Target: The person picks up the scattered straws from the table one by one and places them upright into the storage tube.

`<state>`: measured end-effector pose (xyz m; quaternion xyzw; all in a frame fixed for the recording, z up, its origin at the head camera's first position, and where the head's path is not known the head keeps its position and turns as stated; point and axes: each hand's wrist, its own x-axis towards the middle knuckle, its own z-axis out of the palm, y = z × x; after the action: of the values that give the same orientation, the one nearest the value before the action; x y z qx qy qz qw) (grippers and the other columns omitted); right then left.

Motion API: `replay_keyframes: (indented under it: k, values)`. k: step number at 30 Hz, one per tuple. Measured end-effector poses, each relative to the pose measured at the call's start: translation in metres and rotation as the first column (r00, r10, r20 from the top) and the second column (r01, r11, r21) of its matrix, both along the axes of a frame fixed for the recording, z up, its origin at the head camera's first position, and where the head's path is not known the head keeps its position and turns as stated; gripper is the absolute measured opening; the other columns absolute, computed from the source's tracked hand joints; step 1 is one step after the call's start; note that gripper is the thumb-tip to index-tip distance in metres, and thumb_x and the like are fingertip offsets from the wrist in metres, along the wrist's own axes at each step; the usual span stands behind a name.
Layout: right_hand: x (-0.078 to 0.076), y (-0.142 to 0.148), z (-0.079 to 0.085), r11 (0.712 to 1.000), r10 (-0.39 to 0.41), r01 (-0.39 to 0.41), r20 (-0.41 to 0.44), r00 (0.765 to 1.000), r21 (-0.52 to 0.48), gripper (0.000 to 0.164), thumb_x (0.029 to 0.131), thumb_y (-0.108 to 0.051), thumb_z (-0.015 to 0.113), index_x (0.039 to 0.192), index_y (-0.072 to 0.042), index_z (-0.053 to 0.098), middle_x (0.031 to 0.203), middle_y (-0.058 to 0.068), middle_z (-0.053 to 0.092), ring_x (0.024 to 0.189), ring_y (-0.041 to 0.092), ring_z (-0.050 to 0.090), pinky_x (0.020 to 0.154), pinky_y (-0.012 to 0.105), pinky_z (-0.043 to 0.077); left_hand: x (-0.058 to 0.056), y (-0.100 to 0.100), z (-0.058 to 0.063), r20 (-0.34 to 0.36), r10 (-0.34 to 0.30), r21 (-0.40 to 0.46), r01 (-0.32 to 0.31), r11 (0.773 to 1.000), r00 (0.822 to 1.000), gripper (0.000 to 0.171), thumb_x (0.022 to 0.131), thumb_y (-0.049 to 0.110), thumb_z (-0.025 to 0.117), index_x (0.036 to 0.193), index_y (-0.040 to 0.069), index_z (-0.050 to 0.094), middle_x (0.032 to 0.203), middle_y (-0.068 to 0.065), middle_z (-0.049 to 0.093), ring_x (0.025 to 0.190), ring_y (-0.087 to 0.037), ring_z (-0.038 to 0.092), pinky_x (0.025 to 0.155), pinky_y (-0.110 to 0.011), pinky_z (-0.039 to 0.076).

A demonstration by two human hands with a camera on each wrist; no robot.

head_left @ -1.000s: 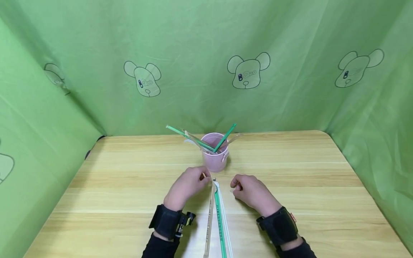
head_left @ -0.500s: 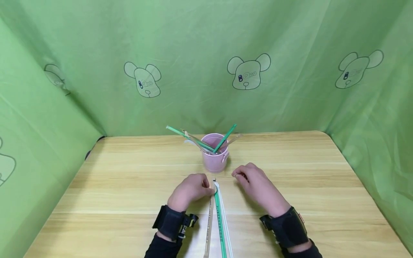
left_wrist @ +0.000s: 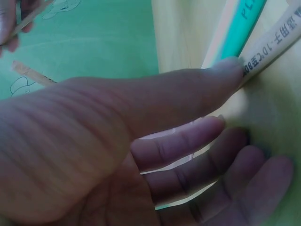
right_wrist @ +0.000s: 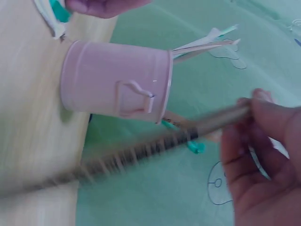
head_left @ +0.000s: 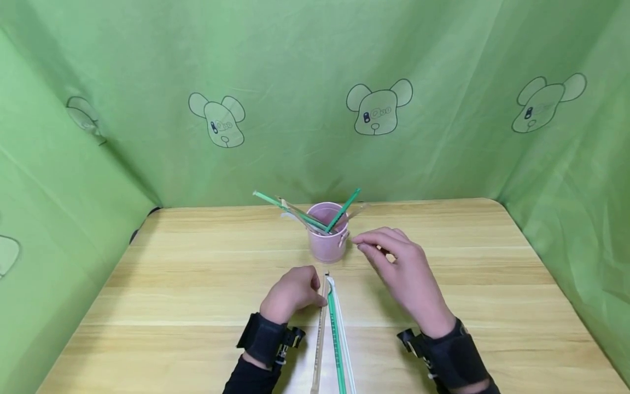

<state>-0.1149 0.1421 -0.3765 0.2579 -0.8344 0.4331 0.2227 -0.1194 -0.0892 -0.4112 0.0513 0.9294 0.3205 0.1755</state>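
Observation:
My right hand (head_left: 408,268) pinches one end of a brown printed drinking straw (right_wrist: 141,150) between thumb and fingers. This straw is blurred in the right wrist view and hard to make out in the head view. My left hand (head_left: 292,293) lies low over the table, fingers loosely bent. Its thumb tip touches a brown printed straw (left_wrist: 275,40) beside a green one (left_wrist: 244,23). A white straw (head_left: 346,342) lies along the right of these two. Just behind the hands stands a pink bucket (head_left: 326,249) with several straws leaning out of it.
The wooden table (head_left: 197,251) reaches back to a green curtain (head_left: 295,65) printed with bear heads. Curtain also hangs at both sides. A small handle (right_wrist: 134,99) sticks out from the bucket's wall.
My right hand has risen and moved away from me, up beside the bucket's right side. My left hand has drawn slightly back, its thumb now at the brown straw on the table.

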Motion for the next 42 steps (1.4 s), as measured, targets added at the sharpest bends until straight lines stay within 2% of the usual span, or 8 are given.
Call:
replay_keyframes:
  k: [5, 10, 14, 18, 23, 29, 37, 42]
  values:
    - [0.004, -0.001, 0.009, 0.995, 0.015, -0.024, -0.095, 0.995, -0.100, 0.029, 0.094, 0.006, 0.077, 0.115, -0.013, 0.081, 0.113, -0.009, 0.075, 0.106, 0.013, 0.069, 0.094, 0.023, 0.055, -0.001, 0.001, 0.000, 0.005, 0.004, -0.009, -0.004, 1.000, 1.000, 0.031, 0.083, 0.009, 0.091, 0.093, 0.004, 0.062, 0.084, -0.005, 0.057, 0.073, -0.023, 0.052, 0.061, -0.032, 0.042]
    - [0.007, -0.005, 0.014, 0.980, 0.017, -0.054, -0.187, 0.982, -0.193, 0.032, 0.091, 0.013, 0.075, 0.114, -0.008, 0.081, 0.113, -0.002, 0.076, 0.103, 0.015, 0.071, 0.093, 0.026, 0.057, -0.002, 0.001, -0.002, 0.005, 0.009, -0.001, -0.009, 1.000, 1.000, 0.029, 0.084, 0.008, 0.090, 0.091, 0.005, 0.062, 0.083, -0.004, 0.057, 0.072, -0.022, 0.052, 0.060, -0.032, 0.042]
    - [0.009, -0.008, 0.019, 0.950, 0.009, -0.097, -0.285, 0.959, -0.296, 0.033, 0.088, 0.021, 0.073, 0.112, -0.001, 0.080, 0.111, 0.009, 0.075, 0.102, 0.017, 0.071, 0.091, 0.027, 0.058, -0.003, 0.000, -0.003, 0.005, 0.007, -0.008, -0.007, 1.000, 1.000, 0.028, 0.086, 0.007, 0.088, 0.088, 0.007, 0.060, 0.083, -0.003, 0.056, 0.072, -0.021, 0.052, 0.059, -0.031, 0.041]
    - [0.011, -0.012, 0.025, 0.915, -0.020, -0.122, -0.345, 0.939, -0.384, 0.022, 0.092, 0.018, 0.071, 0.109, 0.007, 0.078, 0.108, 0.019, 0.074, 0.097, 0.018, 0.072, 0.086, 0.024, 0.058, -0.004, 0.000, -0.005, -0.012, -0.007, -0.009, 0.007, 1.000, 1.000, 0.026, 0.084, -0.001, 0.083, 0.083, 0.007, 0.058, 0.080, -0.003, 0.054, 0.070, -0.020, 0.050, 0.058, -0.030, 0.040]
    - [0.014, -0.017, 0.031, 0.882, -0.039, -0.151, -0.389, 0.920, -0.445, 0.011, 0.098, 0.006, 0.072, 0.106, 0.013, 0.076, 0.104, 0.024, 0.072, 0.093, 0.022, 0.073, 0.085, 0.025, 0.059, -0.004, 0.000, -0.007, -0.002, -0.004, 0.027, 0.004, 1.000, 1.000, 0.023, 0.080, -0.011, 0.073, 0.079, 0.005, 0.057, 0.074, -0.003, 0.053, 0.059, -0.017, 0.050, 0.054, -0.028, 0.040]
    - [0.013, -0.022, 0.034, 0.832, -0.049, -0.195, -0.419, 0.907, -0.519, 0.010, 0.094, 0.014, 0.072, 0.103, 0.017, 0.074, 0.103, 0.027, 0.072, 0.093, 0.022, 0.073, 0.083, 0.026, 0.060, -0.003, 0.000, -0.006, 0.007, 0.014, 0.028, -0.014, 1.000, 1.000, 0.021, 0.081, -0.013, 0.069, 0.076, 0.005, 0.058, 0.070, -0.004, 0.055, 0.050, -0.015, 0.049, 0.049, -0.027, 0.040]
    - [0.006, -0.022, 0.028, 0.878, -0.013, -0.169, -0.375, 0.927, -0.448, 0.013, 0.098, 0.007, 0.071, 0.110, 0.011, 0.076, 0.109, 0.022, 0.073, 0.094, 0.020, 0.071, 0.079, 0.022, 0.057, -0.008, 0.003, -0.008, -0.056, 0.041, -0.036, -0.043, 0.998, 0.998, 0.018, 0.080, -0.014, 0.072, 0.081, 0.003, 0.064, 0.081, -0.005, 0.058, 0.070, -0.021, 0.054, 0.058, -0.031, 0.047]
    - [0.000, -0.022, 0.022, 0.897, 0.029, -0.170, -0.330, 0.944, -0.407, 0.025, 0.093, 0.017, 0.070, 0.114, 0.006, 0.077, 0.113, 0.018, 0.073, 0.094, 0.017, 0.070, 0.078, 0.021, 0.056, -0.009, 0.003, -0.010, -0.129, 0.057, -0.045, -0.063, 0.997, 0.990, 0.017, 0.080, -0.016, 0.071, 0.085, 0.000, 0.069, 0.082, -0.005, 0.061, 0.071, -0.021, 0.056, 0.057, -0.032, 0.051]
